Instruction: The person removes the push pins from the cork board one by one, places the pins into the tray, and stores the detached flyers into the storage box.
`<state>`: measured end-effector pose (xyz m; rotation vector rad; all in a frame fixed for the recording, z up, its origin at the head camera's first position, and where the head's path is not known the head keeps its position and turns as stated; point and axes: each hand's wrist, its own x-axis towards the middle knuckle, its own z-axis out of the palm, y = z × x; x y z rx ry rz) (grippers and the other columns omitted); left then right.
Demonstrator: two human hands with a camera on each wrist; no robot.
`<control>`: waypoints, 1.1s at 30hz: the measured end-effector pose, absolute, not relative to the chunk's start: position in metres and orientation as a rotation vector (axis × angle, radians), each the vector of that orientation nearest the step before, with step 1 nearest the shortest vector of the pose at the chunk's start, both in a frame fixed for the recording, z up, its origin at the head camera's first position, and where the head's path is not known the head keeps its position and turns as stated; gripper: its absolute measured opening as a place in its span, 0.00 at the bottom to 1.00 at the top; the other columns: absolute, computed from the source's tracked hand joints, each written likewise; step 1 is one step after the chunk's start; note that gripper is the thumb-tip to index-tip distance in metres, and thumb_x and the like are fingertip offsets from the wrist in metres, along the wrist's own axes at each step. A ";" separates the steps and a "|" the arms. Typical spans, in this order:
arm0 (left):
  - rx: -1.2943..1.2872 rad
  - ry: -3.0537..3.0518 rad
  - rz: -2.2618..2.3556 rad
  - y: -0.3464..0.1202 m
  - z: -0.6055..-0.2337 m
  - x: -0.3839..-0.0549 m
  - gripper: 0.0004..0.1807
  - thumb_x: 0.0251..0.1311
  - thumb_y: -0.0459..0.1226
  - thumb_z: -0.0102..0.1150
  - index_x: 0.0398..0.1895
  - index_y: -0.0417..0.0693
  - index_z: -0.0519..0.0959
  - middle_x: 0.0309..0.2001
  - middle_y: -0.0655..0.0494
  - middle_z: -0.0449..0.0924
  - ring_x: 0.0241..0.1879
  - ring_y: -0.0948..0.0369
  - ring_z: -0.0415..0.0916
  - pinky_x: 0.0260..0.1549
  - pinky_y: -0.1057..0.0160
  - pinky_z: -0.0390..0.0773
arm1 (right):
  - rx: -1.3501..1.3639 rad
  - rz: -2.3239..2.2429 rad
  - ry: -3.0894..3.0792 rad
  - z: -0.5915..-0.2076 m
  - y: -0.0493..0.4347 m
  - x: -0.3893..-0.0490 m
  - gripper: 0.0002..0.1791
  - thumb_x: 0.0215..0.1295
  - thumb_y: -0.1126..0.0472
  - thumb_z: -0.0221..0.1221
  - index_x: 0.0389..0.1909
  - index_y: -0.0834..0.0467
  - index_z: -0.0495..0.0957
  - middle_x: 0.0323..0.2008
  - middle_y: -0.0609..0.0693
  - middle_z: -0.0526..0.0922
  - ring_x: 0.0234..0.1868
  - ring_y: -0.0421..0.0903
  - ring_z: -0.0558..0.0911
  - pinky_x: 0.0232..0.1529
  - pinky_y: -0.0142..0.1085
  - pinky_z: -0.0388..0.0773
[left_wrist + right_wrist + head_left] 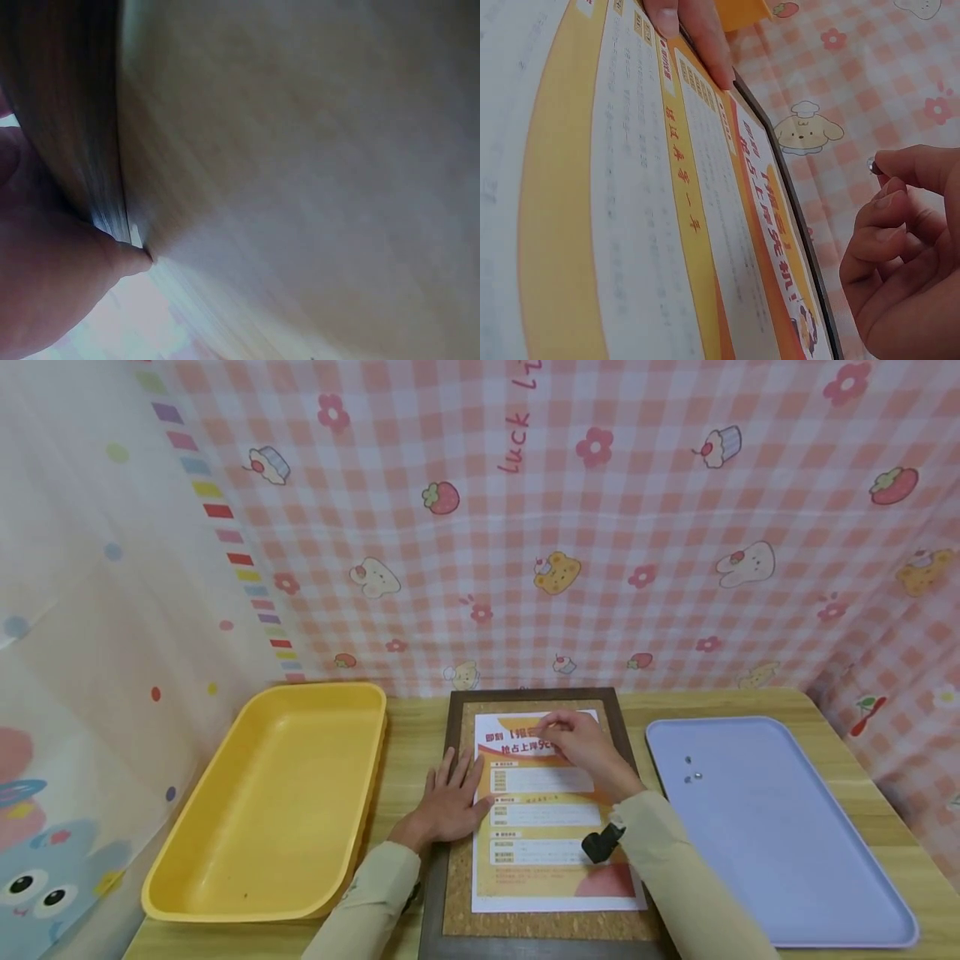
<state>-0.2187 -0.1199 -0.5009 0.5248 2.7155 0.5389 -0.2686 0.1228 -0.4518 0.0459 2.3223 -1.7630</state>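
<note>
A printed sheet (543, 885) in orange, yellow and white lies on a cork board (459, 918) with a dark wooden frame (532, 695). My left hand (448, 803) rests flat with spread fingers across the board's left side, its fingertips at the sheet's left edge. Above the upper part of the sheet, my right hand (587, 750) pinches a small shiny metal thumbtack (874, 166) between thumb and index finger. In the right wrist view the tack stands apart from the paper. The left wrist view shows mostly tabletop, with part of the left hand (60, 277) at its edge.
To the left stands a deep yellow tray (273, 810). On the right is a shallow lilac tray (780, 852) with three small metal tacks (698, 775) in its upper left. A pink checked cloth (487, 543) hangs behind the wooden table (408, 735).
</note>
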 end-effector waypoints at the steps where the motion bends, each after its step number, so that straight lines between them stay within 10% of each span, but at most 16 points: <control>1: 0.524 2.716 0.532 -0.120 -0.501 -0.219 0.38 0.76 0.56 0.33 0.81 0.54 0.36 0.80 0.53 0.25 0.77 0.50 0.15 0.71 0.37 0.29 | 0.043 -1.757 2.323 -0.451 0.125 -0.268 0.09 0.70 0.60 0.60 0.44 0.62 0.81 0.22 0.51 0.74 0.17 0.41 0.66 0.20 0.32 0.63; 33: 0.529 2.714 0.554 -0.119 -0.498 -0.217 0.39 0.76 0.56 0.34 0.81 0.53 0.36 0.80 0.51 0.25 0.77 0.49 0.15 0.71 0.36 0.28 | -0.073 -1.717 2.375 -0.440 0.194 -0.246 0.14 0.73 0.59 0.56 0.49 0.67 0.76 0.18 0.48 0.68 0.18 0.42 0.65 0.21 0.36 0.66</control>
